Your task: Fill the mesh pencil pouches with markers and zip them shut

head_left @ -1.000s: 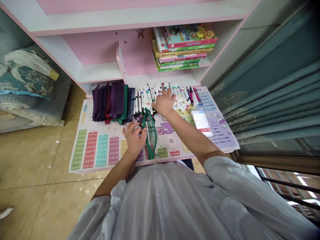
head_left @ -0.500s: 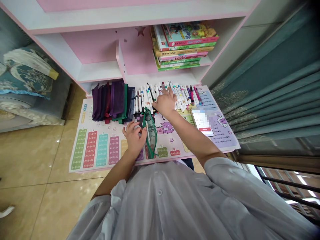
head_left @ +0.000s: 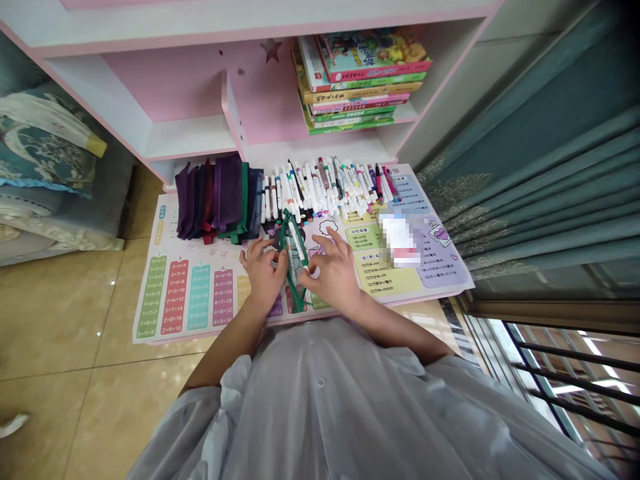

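A green-edged mesh pencil pouch [head_left: 301, 293] lies on the desk in front of me, its zipped side open. Inside it, white markers [head_left: 296, 235] show through the gap. My left hand [head_left: 265, 268] pinches the pouch's left edge between thumb and finger, the other fingers loosely curled. From the other side, my right hand [head_left: 334, 275] grips the right edge with its thumb and a finger. Beyond the hands lies a long row of loose white markers [head_left: 320, 190], some with coloured caps.
Left of the markers, several purple, red, green and dark pouches [head_left: 227, 193] stand packed together. A phone [head_left: 400, 240], blurred out, lies to the right on the printed desk mat [head_left: 175, 293]. Stacked books [head_left: 367, 80] sit on the shelf behind. A curtain [head_left: 525, 147] hangs at right.
My right hand has come back from the marker row to the pouch. A white marker now shows at the pouch's upper opening. My left hand stays at the pouch's left side.
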Demonstrator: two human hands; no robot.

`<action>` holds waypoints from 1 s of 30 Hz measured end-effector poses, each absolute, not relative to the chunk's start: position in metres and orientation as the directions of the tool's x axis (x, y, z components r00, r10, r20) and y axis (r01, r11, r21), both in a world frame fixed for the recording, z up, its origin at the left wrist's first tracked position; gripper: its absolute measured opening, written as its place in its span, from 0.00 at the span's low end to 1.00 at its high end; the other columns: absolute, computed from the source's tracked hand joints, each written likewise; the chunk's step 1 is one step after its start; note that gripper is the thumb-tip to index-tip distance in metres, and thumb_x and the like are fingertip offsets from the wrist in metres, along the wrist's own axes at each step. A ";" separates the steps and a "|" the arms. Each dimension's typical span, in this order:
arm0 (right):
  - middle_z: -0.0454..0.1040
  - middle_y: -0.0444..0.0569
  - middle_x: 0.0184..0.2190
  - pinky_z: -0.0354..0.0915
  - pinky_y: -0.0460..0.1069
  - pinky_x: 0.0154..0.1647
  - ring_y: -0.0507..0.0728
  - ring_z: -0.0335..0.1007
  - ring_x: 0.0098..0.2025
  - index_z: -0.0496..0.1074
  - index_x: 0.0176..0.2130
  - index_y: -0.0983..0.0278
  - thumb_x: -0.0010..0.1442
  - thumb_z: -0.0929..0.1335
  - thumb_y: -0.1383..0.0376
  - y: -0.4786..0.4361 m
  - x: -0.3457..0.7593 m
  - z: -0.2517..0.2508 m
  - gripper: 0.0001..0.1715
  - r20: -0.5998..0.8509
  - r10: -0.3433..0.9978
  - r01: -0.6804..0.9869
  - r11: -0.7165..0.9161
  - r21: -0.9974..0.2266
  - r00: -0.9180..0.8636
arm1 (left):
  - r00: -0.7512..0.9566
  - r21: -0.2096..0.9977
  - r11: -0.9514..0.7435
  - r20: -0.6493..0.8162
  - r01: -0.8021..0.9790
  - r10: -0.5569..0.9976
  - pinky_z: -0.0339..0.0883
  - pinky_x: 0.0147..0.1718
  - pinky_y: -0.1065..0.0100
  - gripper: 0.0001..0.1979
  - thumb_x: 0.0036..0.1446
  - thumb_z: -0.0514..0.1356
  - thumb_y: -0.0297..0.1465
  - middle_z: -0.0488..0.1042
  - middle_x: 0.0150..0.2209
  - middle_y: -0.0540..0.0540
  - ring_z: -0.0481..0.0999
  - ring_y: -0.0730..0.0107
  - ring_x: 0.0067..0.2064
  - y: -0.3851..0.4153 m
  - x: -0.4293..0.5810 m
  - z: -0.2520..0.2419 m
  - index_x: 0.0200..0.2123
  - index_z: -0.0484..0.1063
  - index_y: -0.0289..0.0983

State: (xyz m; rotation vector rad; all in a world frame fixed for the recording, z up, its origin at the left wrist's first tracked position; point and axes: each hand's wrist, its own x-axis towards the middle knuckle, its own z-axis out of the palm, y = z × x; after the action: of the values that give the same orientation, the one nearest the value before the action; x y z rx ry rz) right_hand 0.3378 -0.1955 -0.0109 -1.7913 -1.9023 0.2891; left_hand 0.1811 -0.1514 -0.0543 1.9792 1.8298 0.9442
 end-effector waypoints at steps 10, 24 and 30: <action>0.71 0.56 0.63 0.52 0.69 0.67 0.74 0.52 0.71 0.82 0.30 0.62 0.57 0.69 0.63 -0.189 0.323 -0.018 0.11 0.038 0.998 0.911 0.055 -0.410 -0.043 | -0.038 0.598 -0.175 0.326 0.782 0.945 0.53 0.63 0.45 0.12 0.60 0.60 0.34 0.80 0.47 0.44 0.70 0.52 0.61 -0.150 0.181 -0.058 0.23 0.69 0.40; 0.71 0.59 0.63 0.53 0.71 0.66 0.73 0.51 0.72 0.83 0.38 0.62 0.60 0.69 0.58 -0.177 0.321 -0.019 0.14 -0.053 0.992 0.929 0.084 -0.361 -0.110 | -0.044 0.616 -0.200 0.357 0.762 0.933 0.54 0.61 0.43 0.12 0.58 0.60 0.34 0.79 0.46 0.44 0.71 0.51 0.59 -0.148 0.179 -0.062 0.23 0.68 0.40; 0.75 0.55 0.59 0.59 0.68 0.64 0.72 0.57 0.69 0.82 0.35 0.61 0.60 0.67 0.64 -0.129 0.349 -0.009 0.12 0.225 0.969 0.889 0.013 -0.457 0.101 | -0.055 0.613 -0.176 0.340 0.770 0.939 0.53 0.62 0.44 0.13 0.57 0.61 0.34 0.80 0.46 0.44 0.70 0.51 0.60 -0.148 0.179 -0.064 0.22 0.68 0.40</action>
State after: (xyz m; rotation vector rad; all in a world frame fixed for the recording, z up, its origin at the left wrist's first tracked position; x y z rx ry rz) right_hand 0.3486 -0.1290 -0.0094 -1.8978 -1.8103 0.2153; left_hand 0.1789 -0.1481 -0.0642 1.9817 1.8465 1.0537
